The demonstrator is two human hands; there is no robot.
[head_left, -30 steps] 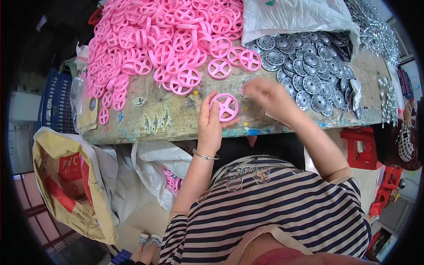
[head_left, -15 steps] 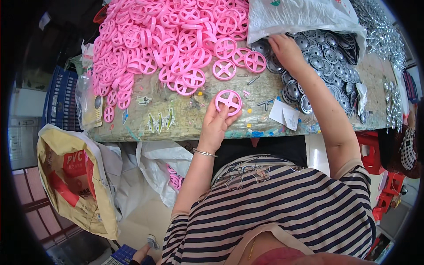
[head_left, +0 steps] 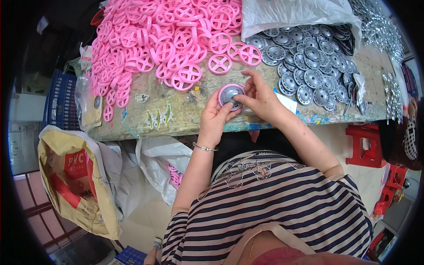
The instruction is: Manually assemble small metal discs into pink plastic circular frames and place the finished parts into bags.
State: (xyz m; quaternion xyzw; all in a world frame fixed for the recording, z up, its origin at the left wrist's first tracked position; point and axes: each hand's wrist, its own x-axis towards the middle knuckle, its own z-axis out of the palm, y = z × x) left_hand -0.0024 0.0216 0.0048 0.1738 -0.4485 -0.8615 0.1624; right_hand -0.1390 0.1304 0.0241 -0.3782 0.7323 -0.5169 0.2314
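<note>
In front of my body, over the table's near edge, my left hand point(head_left: 214, 120) grips a pink spoked wheel point(head_left: 226, 86), its thumb over the lower rim. A round grey hubcap point(head_left: 229, 93) lies face up within the pink rim and covers the spokes. My right hand point(head_left: 264, 104) is closed at the wheel's right side, thumb pressed on the hubcap and index finger raised; its other fingertips are partly hidden. Beyond the hands spreads a big pile of pink wheels point(head_left: 165, 52). Grey hubcaps point(head_left: 312, 78) are heaped to the right.
A white plastic bag point(head_left: 304, 17) lies over the back of the hubcap heap. Silver tinsel point(head_left: 379, 27) is at the far right. Below the table's left edge stand an open yellow-lined sack point(head_left: 46, 176) and a white bag point(head_left: 152, 154). A red stool point(head_left: 364, 145) is at right.
My right hand has come from the hubcap heap to the wheel in my left hand. A grey hubcap now sits on that wheel. My left hand has barely moved.
</note>
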